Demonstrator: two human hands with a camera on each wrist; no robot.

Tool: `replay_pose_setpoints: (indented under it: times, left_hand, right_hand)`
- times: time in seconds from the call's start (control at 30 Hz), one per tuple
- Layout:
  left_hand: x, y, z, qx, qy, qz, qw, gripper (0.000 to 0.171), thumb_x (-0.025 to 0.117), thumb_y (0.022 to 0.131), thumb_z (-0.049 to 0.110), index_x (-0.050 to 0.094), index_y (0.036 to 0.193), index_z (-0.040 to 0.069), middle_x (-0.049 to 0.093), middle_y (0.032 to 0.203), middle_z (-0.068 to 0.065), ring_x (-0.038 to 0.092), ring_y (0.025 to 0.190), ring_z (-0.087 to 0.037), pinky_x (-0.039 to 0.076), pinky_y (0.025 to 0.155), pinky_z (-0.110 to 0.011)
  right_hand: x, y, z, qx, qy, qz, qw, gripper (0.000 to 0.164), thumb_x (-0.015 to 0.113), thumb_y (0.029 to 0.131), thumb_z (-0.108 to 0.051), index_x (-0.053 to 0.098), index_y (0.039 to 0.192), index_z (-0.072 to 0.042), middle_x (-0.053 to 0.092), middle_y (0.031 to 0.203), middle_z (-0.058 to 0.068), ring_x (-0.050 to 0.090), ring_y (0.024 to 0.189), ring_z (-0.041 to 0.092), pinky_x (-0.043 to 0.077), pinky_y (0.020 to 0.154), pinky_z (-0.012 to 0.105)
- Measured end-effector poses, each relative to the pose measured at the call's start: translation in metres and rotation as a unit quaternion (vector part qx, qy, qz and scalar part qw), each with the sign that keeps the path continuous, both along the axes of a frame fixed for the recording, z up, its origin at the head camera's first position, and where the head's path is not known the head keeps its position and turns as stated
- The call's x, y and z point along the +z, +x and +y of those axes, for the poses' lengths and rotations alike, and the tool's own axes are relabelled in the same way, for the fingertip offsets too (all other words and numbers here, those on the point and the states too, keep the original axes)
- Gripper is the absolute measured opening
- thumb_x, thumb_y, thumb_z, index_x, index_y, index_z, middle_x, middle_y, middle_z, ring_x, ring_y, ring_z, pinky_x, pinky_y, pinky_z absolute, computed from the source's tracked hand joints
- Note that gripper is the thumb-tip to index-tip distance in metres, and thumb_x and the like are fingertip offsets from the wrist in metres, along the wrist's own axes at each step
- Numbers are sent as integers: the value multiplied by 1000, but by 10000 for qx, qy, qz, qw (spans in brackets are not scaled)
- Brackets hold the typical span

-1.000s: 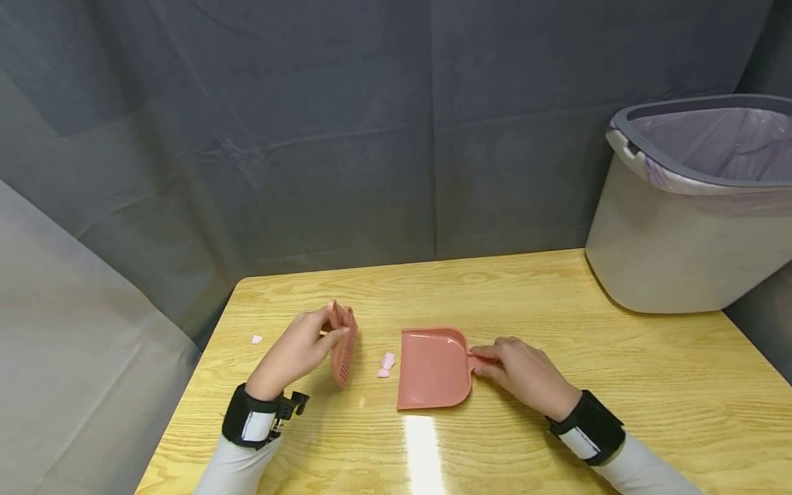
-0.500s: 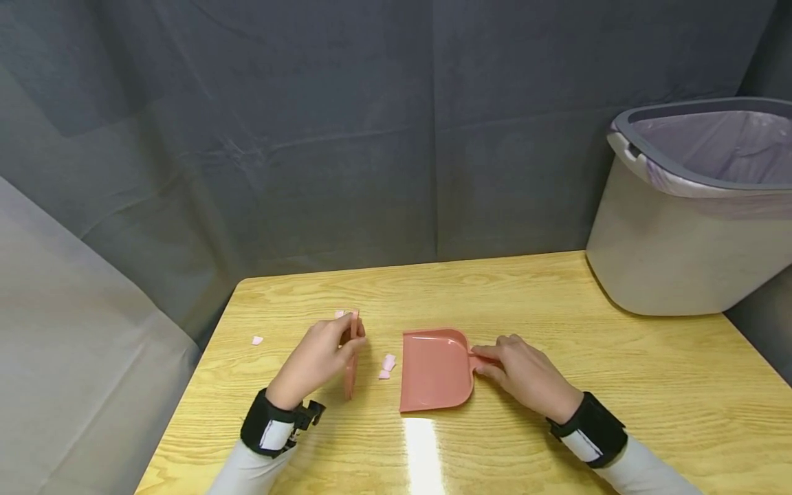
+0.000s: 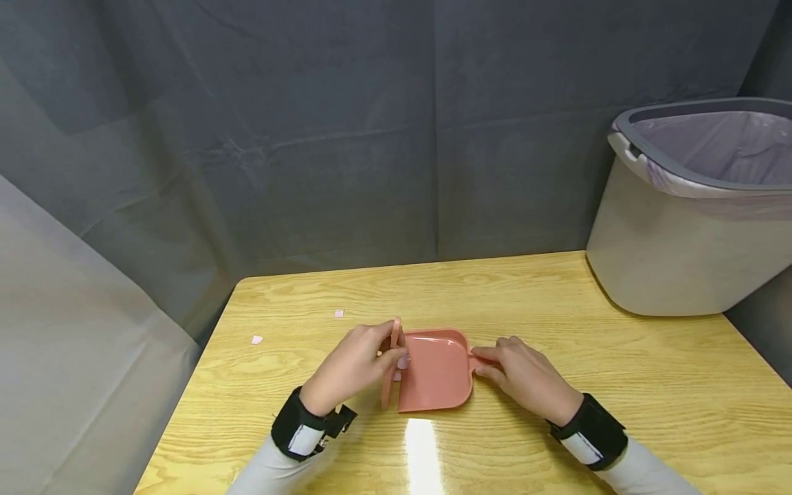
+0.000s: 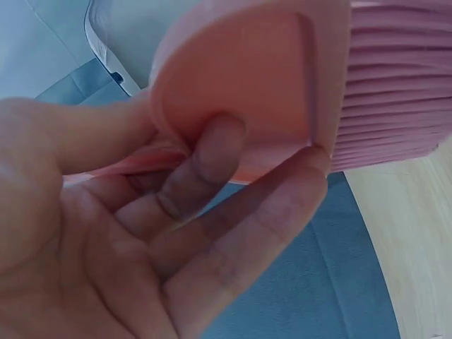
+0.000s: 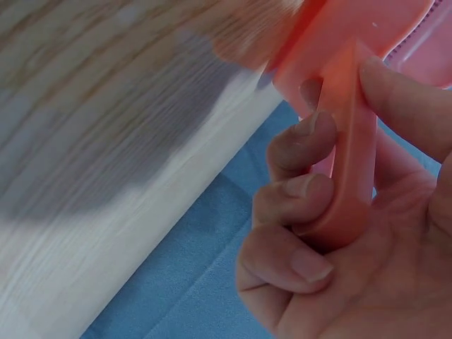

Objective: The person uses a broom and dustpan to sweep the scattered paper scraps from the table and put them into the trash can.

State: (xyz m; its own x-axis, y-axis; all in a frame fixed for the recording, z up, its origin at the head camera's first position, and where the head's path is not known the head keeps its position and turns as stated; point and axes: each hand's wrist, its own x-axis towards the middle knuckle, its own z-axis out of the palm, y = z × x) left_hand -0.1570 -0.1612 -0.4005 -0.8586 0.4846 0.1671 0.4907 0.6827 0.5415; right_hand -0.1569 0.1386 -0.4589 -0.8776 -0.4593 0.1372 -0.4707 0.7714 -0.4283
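Left fingers (image 4: 212, 159) pinch the pink brush (image 4: 247, 78), while right fingers (image 5: 291, 200) curl round the dustpan handle (image 5: 349, 159).

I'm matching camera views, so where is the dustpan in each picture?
Head: dustpan, lower centre.
Left wrist: not visible.
Right wrist: upper right, its handle in the right hand.
Shared landmark: wooden tabletop: bottom (head), right edge (left wrist), left side (right wrist).
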Motion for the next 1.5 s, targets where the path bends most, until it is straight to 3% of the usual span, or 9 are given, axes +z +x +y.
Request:
replay_pose_setpoints:
  times: [0.27, 0.43, 0.63, 0.83, 1.0, 1.13, 1.23, 1.33, 1.5]
  left_hand:
    - [11, 6, -4, -70, 204, 236, 9995, 8, 72, 99, 15, 65, 99, 17, 68, 86, 8, 61, 74, -5, 48, 62, -25]
    - [14, 6, -12, 372, 16, 309, 9988, 10, 73, 98, 13, 64, 97, 15, 64, 80, 8, 59, 69, -5, 45, 60, -25]
    - [1, 2, -14, 778, -464, 347, 9953, 10, 75, 96, 13, 66, 95, 8, 62, 73, 4, 53, 59, -7, 43, 55, -26]
    - [-3, 3, -1, 381, -239, 198, 9988, 9, 73, 99, 16, 65, 98, 12, 57, 72, 6, 48, 58, -6, 39, 54, -24]
    - [3, 7, 8, -103, 293, -58, 9995, 4, 70, 101, 18, 68, 100, 14, 68, 84, 8, 59, 72, -5, 49, 64, -24]
    - [13, 11, 7, -145, 598, -35, 9981, 4, 71, 100, 16, 70, 99, 13, 72, 93, 5, 66, 84, -5, 55, 70, -25]
    - [21, 15, 3, -34, 680, 104, 9976, 5, 72, 99, 15, 68, 97, 13, 71, 93, 4, 67, 83, -6, 56, 71, -24]
    - [25, 16, -3, 211, 506, 281, 9981, 9, 73, 98, 14, 65, 93, 15, 65, 82, 6, 60, 69, -6, 50, 62, -22]
    - [18, 12, -12, 761, -76, 406, 9962, 12, 74, 98, 14, 63, 93, 14, 56, 71, 8, 48, 57, -8, 40, 54, -25]
  right_hand:
    - [-1, 0, 0, -18, 11, -92, 10000, 35, 76, 95, -28, 75, 125, -10, 55, 79, -7, 46, 74, 13, 39, 63, 28]
    - [0, -1, 0, 5, -7, -56, 10000, 35, 76, 95, -28, 75, 125, -10, 55, 78, -8, 47, 76, 13, 39, 63, 28]
    - [1, -1, 0, 48, -13, -62, 10000, 35, 75, 95, -29, 76, 125, -11, 56, 78, -8, 50, 77, 12, 40, 64, 29]
    - [3, 0, -1, 43, -21, -41, 10000, 35, 76, 94, -29, 76, 125, -11, 57, 79, -8, 50, 77, 12, 40, 64, 29]
    - [2, 0, -1, 34, -27, -25, 10000, 35, 77, 94, -29, 76, 124, -11, 58, 79, -8, 52, 78, 13, 42, 65, 30]
    - [1, -1, -2, 12, -19, -26, 10000, 36, 78, 93, -29, 76, 124, -11, 59, 80, -8, 52, 79, 13, 42, 66, 30]
    - [1, -1, -2, -1, -30, -66, 10000, 36, 78, 93, -29, 76, 124, -11, 59, 80, -8, 51, 78, 12, 42, 66, 29]
    - [3, 0, -1, 1, -43, -106, 9999, 36, 77, 94, -29, 76, 124, -11, 60, 81, -7, 51, 78, 12, 42, 66, 30]
    - [3, 0, -1, 32, -25, -119, 9999, 36, 76, 94, -30, 76, 125, -11, 60, 81, -8, 52, 79, 12, 43, 67, 30]
